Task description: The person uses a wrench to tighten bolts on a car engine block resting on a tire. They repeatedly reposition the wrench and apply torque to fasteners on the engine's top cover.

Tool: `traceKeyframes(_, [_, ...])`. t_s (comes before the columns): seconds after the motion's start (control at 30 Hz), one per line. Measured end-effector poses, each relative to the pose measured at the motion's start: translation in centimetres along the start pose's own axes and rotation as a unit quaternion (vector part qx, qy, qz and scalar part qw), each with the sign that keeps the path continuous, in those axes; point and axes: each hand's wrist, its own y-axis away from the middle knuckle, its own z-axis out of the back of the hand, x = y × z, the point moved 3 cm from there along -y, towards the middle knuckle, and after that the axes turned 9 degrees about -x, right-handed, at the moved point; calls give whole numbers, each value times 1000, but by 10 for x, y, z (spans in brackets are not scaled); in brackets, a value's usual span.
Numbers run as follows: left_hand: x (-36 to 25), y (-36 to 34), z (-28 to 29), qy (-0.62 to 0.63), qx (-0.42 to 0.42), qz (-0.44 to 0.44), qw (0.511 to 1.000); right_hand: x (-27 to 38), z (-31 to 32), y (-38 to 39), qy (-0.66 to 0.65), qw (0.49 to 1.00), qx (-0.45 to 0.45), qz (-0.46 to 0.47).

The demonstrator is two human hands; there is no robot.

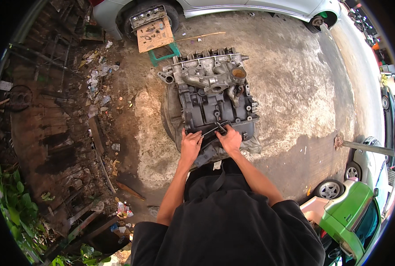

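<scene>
An engine block (202,104) lies in front of me, with a grey metal manifold (202,80) across its upper part. At its near edge, my left hand (191,145) has its fingers closed at the left end of a slim metal bar-like tool (211,131). My right hand (230,140) is closed at the other end, thumb and fingers pinched close to the block. The tool's exact kind is too small to make out. Beneath my hands, a dark bracket-like part (204,157) shows at the block's near side.
A green stool (164,54) beyond the block bears cardboard (155,37) with small parts and a metal cover (148,17). A silver car (246,5) stands behind it. Rubble and litter (102,75) line the left; a green vehicle (350,215) is at lower right.
</scene>
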Motion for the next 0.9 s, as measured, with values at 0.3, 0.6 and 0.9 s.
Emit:
traceKeyframes(0.3, [1,13,-5,28,2,26,999,1,0,1,-7,1000,20,11])
traceKeyframes(0.6, [-2,23,-9,27,-11,30,999,1,16,12,-59,998,-9,-35])
traceKeyframes(0.9, [-4,35,9,70,-37,51,996,-49,23,20,-116,984,-94,-100])
